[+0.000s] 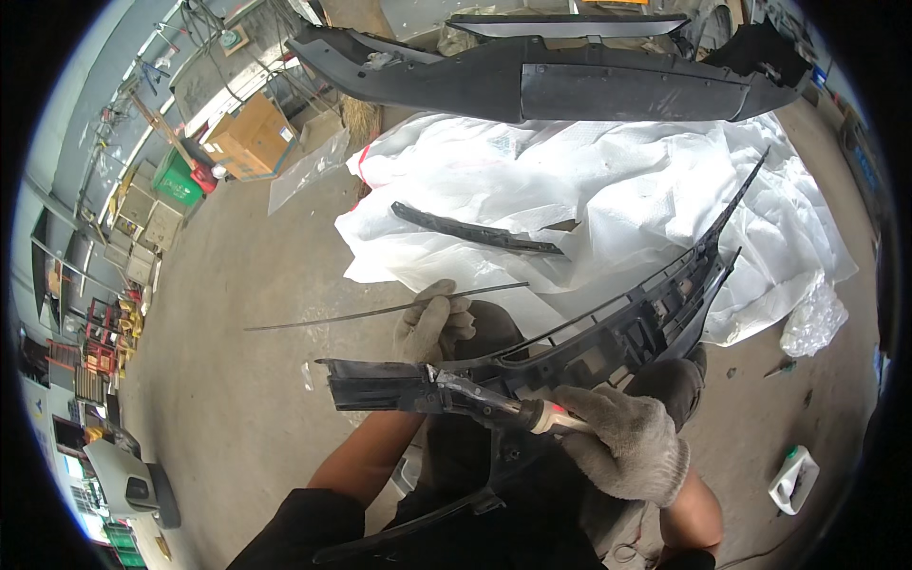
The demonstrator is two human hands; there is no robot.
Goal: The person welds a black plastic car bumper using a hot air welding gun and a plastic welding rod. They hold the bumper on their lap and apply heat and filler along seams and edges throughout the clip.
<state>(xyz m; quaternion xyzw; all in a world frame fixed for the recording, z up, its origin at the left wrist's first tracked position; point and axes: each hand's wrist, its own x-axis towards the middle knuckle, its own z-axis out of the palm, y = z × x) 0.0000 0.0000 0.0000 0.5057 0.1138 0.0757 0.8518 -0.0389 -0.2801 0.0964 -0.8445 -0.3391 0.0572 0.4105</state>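
Observation:
Across my lap lies a long black plastic car grille [608,356], its slatted part reaching up to the right and a broad end on the left. My gloved right hand [627,442] is closed round the pale handle of a soldering iron [484,394]. The iron's metal shaft points left, its tip at the grille's broad end; whether it touches cannot be made out. Behind that end, my gloved left hand [432,328] pinches a thin dark plastic rod [332,317], which sticks out to both sides of the fingers.
White plastic sheeting [627,176] covers the floor ahead, with a curved black trim strip [475,233] on it. Beyond stands a large black bumper [627,90]. A cardboard box [252,138] and green bin [178,178] are far left. A white plastic jug [793,480] lies at right.

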